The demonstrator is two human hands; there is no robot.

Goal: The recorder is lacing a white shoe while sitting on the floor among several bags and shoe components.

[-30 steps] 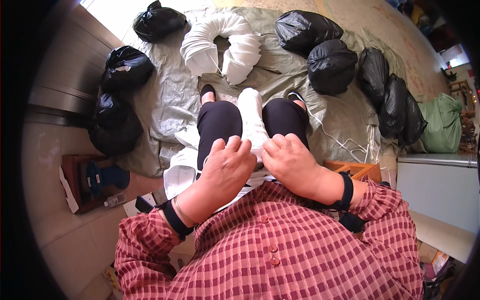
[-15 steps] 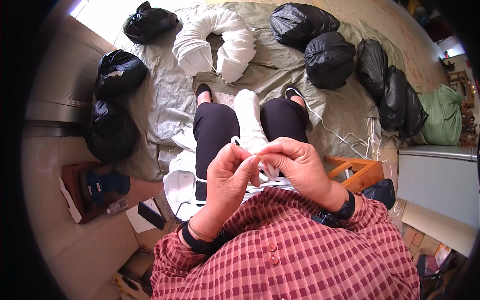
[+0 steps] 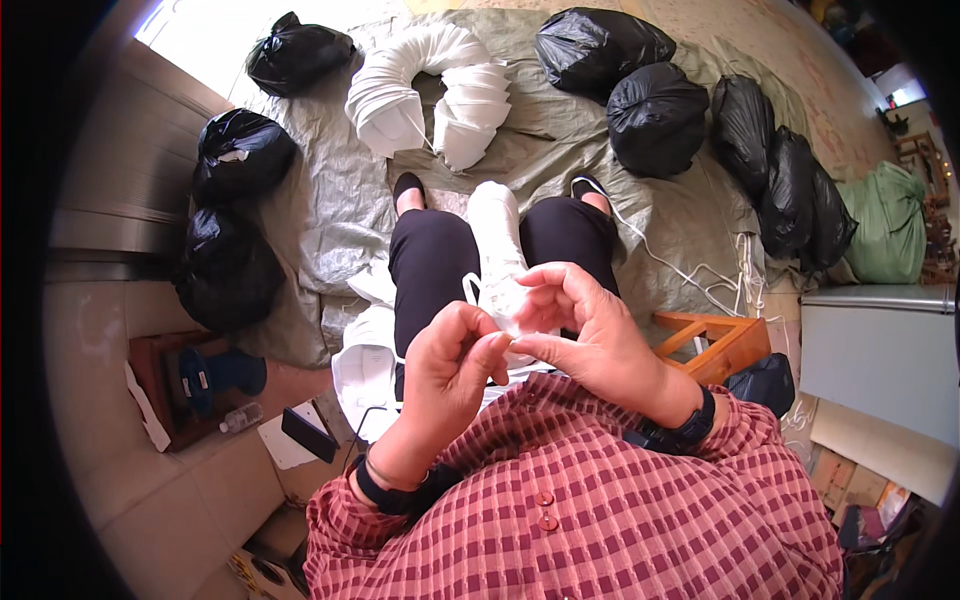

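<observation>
Both hands meet over my lap. My left hand [image 3: 452,362] is closed in a pinch, thumb against forefinger; what lies in the pinch is too small to make out. My right hand [image 3: 598,345] has its thumb tip at the left fingertips. Its forefinger is raised away from the thumb and the other fingers curve loosely. Behind them, a long white bundle [image 3: 494,225] lies between my knees, with a white strap loop [image 3: 471,288] beside the left fingers. By my left thigh is a pile of white cup-shaped pieces [image 3: 362,372] with thin straps.
A curved stack of white cup-shaped pieces [image 3: 385,100] lies ahead on a grey sheet [image 3: 340,200]. Black bags, including one round bag [image 3: 657,118], stand around it. At right are a wooden stool [image 3: 735,350], white cords [image 3: 742,285], a green sack [image 3: 888,225] and a grey-white cabinet [image 3: 880,350].
My right forefinger has lifted off the thumb, opening that hand's pinch. The left hand stays pinched, turned slightly and a little lower.
</observation>
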